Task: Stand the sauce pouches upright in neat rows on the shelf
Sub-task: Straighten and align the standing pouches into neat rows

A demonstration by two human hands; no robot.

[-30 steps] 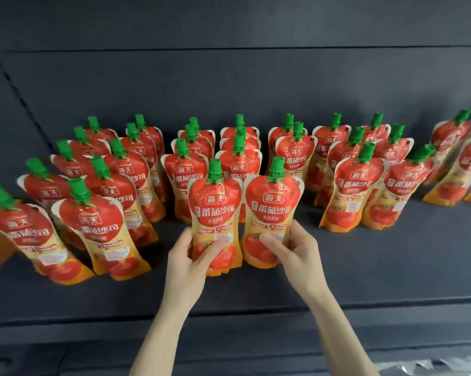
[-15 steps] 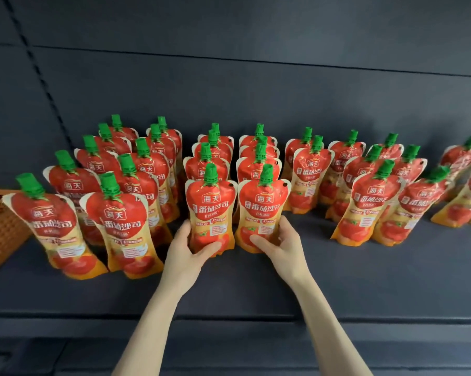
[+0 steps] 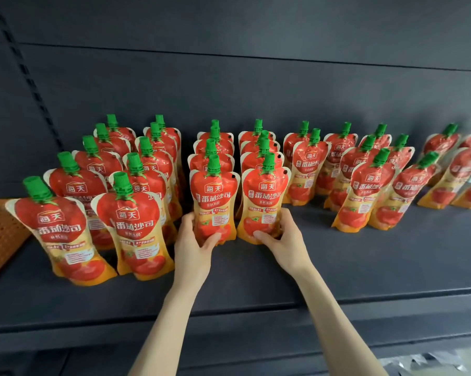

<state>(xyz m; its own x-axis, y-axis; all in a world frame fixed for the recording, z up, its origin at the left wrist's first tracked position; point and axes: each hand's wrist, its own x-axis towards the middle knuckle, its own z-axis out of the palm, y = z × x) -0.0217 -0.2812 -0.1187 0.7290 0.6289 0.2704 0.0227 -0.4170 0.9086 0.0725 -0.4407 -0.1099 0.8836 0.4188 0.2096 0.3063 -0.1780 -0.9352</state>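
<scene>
At the shelf [image 3: 337,256] front, 2 upright sauce pouches are gripped at their bases: the left pouch [image 3: 214,202] by the left hand [image 3: 195,240], the right pouch [image 3: 264,202] by the right hand [image 3: 284,238]. Both long axes are held vertical, directly ahead of the hands, each equally near.

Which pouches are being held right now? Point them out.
The two front centre ones: the left hand holds the left pouch, the right hand the right pouch. No hand touches any other pouch.

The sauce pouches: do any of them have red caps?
No, every sauce pouch in view carries a green cap.
</scene>
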